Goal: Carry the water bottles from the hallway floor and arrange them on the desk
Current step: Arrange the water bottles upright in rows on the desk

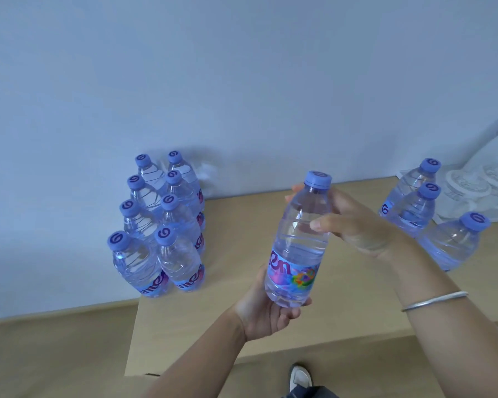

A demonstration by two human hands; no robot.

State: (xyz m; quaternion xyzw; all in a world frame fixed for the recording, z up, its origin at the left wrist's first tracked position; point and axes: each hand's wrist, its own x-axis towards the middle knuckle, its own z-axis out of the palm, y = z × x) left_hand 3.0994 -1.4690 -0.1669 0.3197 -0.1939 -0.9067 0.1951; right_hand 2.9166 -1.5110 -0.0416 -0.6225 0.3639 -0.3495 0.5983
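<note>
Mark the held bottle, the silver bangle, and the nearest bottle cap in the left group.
held bottle (pixel 298 242), head view, clear middle body
silver bangle (pixel 434 300), head view, band across right wrist
nearest cap (pixel 119 240), head view, cap top

Clear bottle (pixel 298 242) with lilac cap (pixel 317 179), multicoloured swirl label (pixel 292 275); tan desk (pixel 342 297); silver bangle (pixel 434 301).

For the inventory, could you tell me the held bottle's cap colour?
The cap is light purple-blue, seen in the head view.

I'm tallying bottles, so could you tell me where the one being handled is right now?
In the head view, the bottle is held mid-frame above the desk, between both hands.
</note>
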